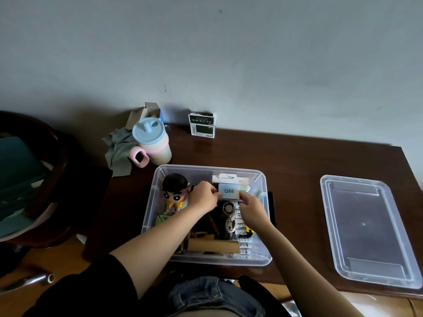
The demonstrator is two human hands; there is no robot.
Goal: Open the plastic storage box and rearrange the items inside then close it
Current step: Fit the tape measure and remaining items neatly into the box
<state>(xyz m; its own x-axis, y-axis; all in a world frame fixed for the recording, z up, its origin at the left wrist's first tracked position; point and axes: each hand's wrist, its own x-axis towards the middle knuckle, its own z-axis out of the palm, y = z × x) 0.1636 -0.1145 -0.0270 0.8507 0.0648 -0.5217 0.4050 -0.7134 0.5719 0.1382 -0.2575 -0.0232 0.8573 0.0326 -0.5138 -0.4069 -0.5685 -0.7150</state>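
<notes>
Your left hand [202, 195] and right hand [250, 205] pinch the small Q88 carton [229, 191] by its two ends, at the far side of the open plastic storage box [150, 216] on the tabletop [295, 156]. It's probably light, crushable cardboard (grip the edges gently).

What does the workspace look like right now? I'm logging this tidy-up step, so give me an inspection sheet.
Surface: dark wooden table against a pale wall.
Job's things: clear storage box open, filled with a cartoon figure, small boxes and other items; its lid lies apart on the table to the right.
Clutter: pastel lidded cup, grey cloth, dark green carton by the wall.
Hands: left hand and right hand both hold the Q88 box over the storage box.
Cables: nothing seen.
Surroundings: dark wooden chair at left.
</notes>
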